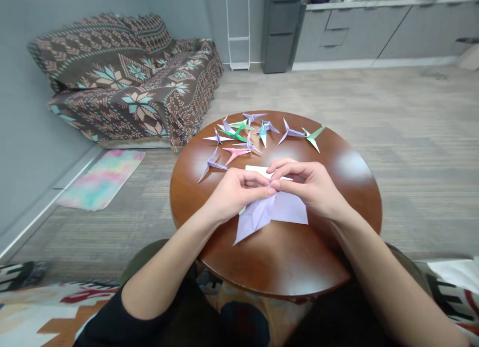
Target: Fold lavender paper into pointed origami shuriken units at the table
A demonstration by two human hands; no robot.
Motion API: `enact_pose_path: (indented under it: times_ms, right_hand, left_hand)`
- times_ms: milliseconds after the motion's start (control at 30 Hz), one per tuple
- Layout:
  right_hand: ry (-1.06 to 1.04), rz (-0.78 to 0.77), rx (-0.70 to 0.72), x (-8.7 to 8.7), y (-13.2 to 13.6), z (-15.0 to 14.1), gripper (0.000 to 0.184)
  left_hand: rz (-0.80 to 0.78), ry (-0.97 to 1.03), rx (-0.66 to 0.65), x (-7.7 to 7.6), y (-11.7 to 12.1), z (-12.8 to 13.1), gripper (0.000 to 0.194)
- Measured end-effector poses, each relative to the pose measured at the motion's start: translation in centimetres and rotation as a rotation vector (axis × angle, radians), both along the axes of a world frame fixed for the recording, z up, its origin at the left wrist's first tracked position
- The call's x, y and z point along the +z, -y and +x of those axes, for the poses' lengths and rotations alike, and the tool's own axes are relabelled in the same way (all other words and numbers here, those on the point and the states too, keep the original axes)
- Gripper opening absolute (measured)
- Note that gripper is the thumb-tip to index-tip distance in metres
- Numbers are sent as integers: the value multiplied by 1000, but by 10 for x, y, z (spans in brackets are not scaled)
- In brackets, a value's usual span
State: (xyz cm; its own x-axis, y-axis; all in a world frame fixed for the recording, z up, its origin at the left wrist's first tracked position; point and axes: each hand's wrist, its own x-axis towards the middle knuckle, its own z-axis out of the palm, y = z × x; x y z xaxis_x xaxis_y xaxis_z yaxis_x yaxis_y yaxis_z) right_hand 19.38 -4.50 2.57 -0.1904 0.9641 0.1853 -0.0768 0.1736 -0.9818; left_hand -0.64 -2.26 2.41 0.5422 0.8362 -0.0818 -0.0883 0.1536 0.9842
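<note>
A lilac sheet of origami paper (258, 218), partly folded and creased, is pinched between my two hands above the round brown table (284, 267). My left hand (239, 189) closes thumb and fingers on its left upper part. From the right, my right hand (305, 182) pinches the same paper, its thumb tip meeting the left thumb near the middle. Beneath the hands lies more paper (256, 169), white with a green edge. The fingers hide the fold between them.
Several folded paper birds stand on the table's far side, among them a pink one (237, 154), a bright green one (236, 133) and a lilac one (212, 164) near my left hand. A patterned sofa (138, 95) and a pastel mat (103, 179) are beyond, left.
</note>
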Motion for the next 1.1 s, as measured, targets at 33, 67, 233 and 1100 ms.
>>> enact_pose_path:
  times_ms: [33,67,233,1100]
  right_hand:
    - [-4,-4,-3,0,0,0,10]
    - [-8,-9,-7,0,0,-1,10]
    - [-39,-57,-4,-3,-1,0,12]
    - [40,-14,-150,-5,1,-6,15]
  left_hand:
    - [2,2,3,0,0,1,17]
    - [5,3,8,0,1,1,17]
    - [45,2,18,0,2,3,19]
    - [44,-10,162,-4,3,13,17]
